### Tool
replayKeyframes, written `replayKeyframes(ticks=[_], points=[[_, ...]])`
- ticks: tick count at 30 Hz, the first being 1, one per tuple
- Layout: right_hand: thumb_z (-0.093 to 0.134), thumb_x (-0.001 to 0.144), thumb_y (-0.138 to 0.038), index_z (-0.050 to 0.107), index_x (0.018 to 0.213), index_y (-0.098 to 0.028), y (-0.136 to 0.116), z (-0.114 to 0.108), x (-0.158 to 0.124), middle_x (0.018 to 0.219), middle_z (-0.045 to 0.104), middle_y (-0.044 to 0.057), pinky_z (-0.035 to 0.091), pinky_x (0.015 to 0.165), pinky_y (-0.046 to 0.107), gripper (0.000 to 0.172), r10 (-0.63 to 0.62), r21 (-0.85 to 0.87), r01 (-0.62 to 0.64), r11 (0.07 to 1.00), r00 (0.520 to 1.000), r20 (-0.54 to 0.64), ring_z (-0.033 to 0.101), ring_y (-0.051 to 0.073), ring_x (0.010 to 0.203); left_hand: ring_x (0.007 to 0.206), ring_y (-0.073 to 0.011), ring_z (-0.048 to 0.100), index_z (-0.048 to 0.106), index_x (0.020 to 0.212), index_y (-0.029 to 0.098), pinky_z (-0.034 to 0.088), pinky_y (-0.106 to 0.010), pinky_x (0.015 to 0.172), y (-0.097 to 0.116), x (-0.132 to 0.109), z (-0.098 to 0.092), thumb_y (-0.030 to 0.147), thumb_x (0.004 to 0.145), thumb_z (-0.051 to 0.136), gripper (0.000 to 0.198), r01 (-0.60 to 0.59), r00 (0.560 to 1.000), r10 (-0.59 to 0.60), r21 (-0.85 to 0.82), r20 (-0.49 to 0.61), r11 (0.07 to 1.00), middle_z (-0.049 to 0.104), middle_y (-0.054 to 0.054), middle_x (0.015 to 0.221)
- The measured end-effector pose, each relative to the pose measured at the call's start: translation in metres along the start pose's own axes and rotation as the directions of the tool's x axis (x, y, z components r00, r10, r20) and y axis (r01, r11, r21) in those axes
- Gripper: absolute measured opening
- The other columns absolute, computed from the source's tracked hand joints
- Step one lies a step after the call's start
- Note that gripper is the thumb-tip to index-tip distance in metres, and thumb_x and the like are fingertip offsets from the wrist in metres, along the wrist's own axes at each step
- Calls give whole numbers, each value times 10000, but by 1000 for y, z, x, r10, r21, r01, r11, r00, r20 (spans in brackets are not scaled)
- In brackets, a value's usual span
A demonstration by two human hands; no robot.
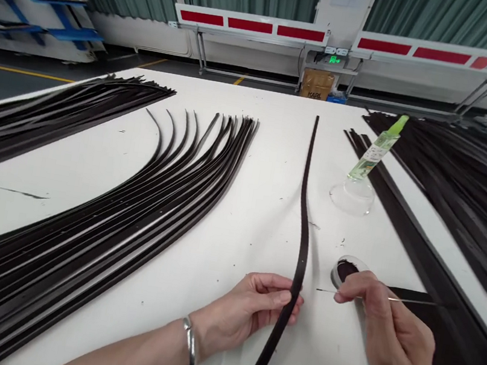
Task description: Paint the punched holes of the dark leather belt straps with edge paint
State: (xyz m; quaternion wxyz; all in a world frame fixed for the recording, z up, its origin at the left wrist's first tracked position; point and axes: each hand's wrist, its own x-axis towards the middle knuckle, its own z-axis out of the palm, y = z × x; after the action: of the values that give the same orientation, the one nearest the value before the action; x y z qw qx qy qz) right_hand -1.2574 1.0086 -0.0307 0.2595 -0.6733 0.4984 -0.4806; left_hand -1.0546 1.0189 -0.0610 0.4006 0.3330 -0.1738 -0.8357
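Observation:
My left hand, with a silver bangle at its wrist, pinches a long narrow black strip near its lower end between thumb and fingers. The strip's far part bends away over the white table. To its right, my right hand grips a thin metal needle-like tool between thumb and forefinger. The tool's tip points left at the strip, a small gap apart from it. Just beyond the right fingers sits a small round container with dark contents, partly hidden by the hand.
Many black strips lie fanned across the left of the white table. More bundles lie at the far left and right. A green-capped bottle stands by a clear round dish. Dark flecks dot the tabletop.

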Motion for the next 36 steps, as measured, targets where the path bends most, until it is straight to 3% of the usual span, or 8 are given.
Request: replayKeyframes(ticks=[4,7,24,36], points=[[406,927,-66,620,896,-191,0,9,-9,801,671,44,478,750,366,250,-320,72,313,947,940,122,615,178,788,733,-135,667,705,935,109,502,-270,751,-1,2,0,189,757,766,204,-9,1000,9,-34,25,999,728,-85,854],[423,872,26,587,989,-196,4,13,-12,839,678,44,486,723,382,300,-420,91,410,908,893,160,609,172,774,725,-140,672,710,912,117,501,-282,764,-2,3,-1,197,722,797,224,-6,1000,7,-51,10,999,738,-87,849],[450,851,53,583,1034,-176,5,21,-9,861,690,54,497,712,374,322,-500,55,500,864,842,203,624,166,766,673,-137,670,714,884,130,502,-284,730,-2,2,1,211,681,828,247,-21,1000,21,-26,-21,999,730,-58,798],[467,848,45,584,1024,-186,6,23,-12,827,691,34,503,692,352,313,-511,33,513,858,842,175,620,152,730,697,-142,664,710,895,124,508,-286,746,-3,4,0,200,700,814,234,-25,1000,25,-43,-4,999,718,-60,802]])
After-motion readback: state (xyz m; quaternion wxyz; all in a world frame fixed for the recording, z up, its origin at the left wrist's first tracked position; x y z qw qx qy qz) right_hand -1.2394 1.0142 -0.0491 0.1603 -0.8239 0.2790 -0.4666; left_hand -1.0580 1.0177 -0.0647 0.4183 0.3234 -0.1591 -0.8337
